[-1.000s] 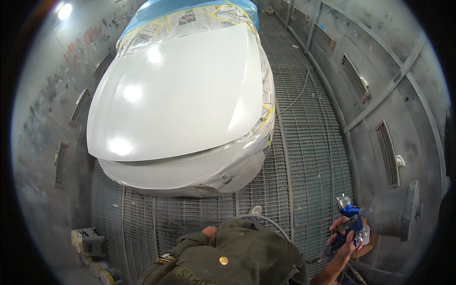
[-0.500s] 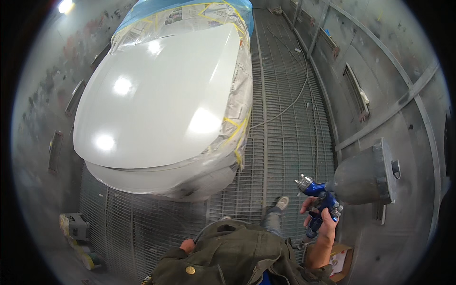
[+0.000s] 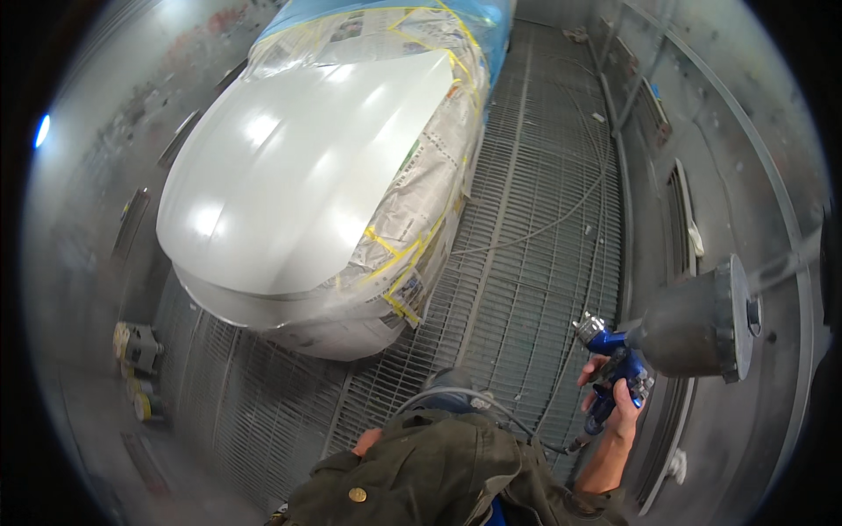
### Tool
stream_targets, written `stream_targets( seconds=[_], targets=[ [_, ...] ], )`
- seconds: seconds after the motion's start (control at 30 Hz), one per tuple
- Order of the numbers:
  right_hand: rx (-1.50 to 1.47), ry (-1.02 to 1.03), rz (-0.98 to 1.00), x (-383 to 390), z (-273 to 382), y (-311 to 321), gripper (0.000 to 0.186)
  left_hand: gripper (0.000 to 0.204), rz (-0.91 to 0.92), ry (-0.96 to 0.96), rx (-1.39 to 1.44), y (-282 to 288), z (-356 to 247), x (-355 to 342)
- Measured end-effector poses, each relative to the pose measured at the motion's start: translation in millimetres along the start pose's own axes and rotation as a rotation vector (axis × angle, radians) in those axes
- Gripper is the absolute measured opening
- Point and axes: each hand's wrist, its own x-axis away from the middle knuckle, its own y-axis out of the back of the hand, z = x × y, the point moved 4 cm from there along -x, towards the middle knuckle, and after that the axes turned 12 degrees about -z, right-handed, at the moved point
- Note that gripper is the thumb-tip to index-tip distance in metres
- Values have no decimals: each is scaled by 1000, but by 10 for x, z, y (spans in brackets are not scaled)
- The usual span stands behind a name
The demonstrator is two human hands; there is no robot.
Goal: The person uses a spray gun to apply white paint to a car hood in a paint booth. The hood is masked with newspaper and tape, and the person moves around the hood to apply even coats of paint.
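Observation:
My right hand (image 3: 620, 405) grips a blue spray gun (image 3: 614, 373) by its handle, with the silver nozzle toward the car. A large dark grey paint cup (image 3: 697, 323) juts from the gun to the right. Low in front of my jacket, my left hand (image 3: 367, 441) shows only in part; it seems closed on the grey air hose (image 3: 504, 410), which loops across to the gun's base. Ahead and to the left is a glossy white car hood (image 3: 289, 175), bordered by newspaper masking (image 3: 421, 193) with yellow tape. The hands are apart from the car.
A metal grate floor (image 3: 491, 307) runs along the car's right side, with a thin hose (image 3: 548, 215) trailing over it. Grey booth walls stand close on both sides. Several cans (image 3: 145, 403) and a box-shaped container (image 3: 138, 344) sit at the lower left. Blue sheeting (image 3: 495, 35) covers the car behind.
My view has turned and shifted, so the hood's masked right side shows more. The spray gun stays in my right hand, slightly farther right in view. More of the hose loop shows.

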Motion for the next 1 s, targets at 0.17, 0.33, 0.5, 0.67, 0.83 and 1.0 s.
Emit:
stream_targets(
  seconds=[0.17,0.33,0.5,0.67,0.83,1.0],
  targets=[
    [-17,-103,119,-612,-106,212,71,38,7,261,24,246,-973,255],
    [10,-140,241,-1361,-179,222,70,35,-63,343,94,-185,-1306,141],
    [76,-118,287,-2293,57,296,71,32,-141,238,174,-692,-1929,-741],
    [102,-32,343,-3269,361,299,67,30,-267,166,278,-680,-2871,-1694],
    [88,-15,343,-4132,524,300,65,39,-341,-31,88,-555,-3040,-2194],
    [128,1,390,-4948,466,-85,49,56,-309,549,258,-346,-3843,-2041]
  ],
)
